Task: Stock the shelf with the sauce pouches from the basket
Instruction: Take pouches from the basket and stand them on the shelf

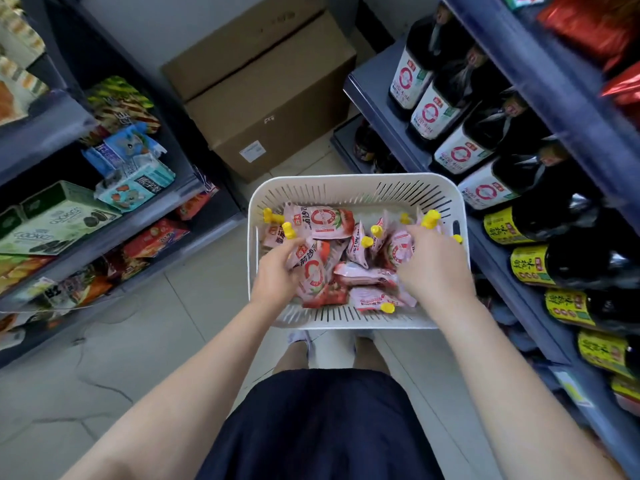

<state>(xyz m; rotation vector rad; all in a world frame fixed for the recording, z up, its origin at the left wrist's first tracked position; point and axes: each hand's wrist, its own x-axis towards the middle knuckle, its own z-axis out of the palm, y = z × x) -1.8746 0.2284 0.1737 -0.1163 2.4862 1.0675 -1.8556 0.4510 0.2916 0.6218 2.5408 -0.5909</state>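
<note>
A white slotted basket stands on the floor in front of me, filled with several pink-and-red sauce pouches with yellow caps. My left hand reaches into the basket's left side and its fingers curl round a pouch. On the right side of the basket my right hand grips another pouch, whose yellow cap sticks up beyond the fingers. The dark blue shelf on the right holds rows of dark sauce bottles.
Large dark bottles with white labels and yellow labels fill the right shelves. Snack boxes and bags fill the left shelving. A cardboard box blocks the aisle's far end. My feet stand just behind the basket.
</note>
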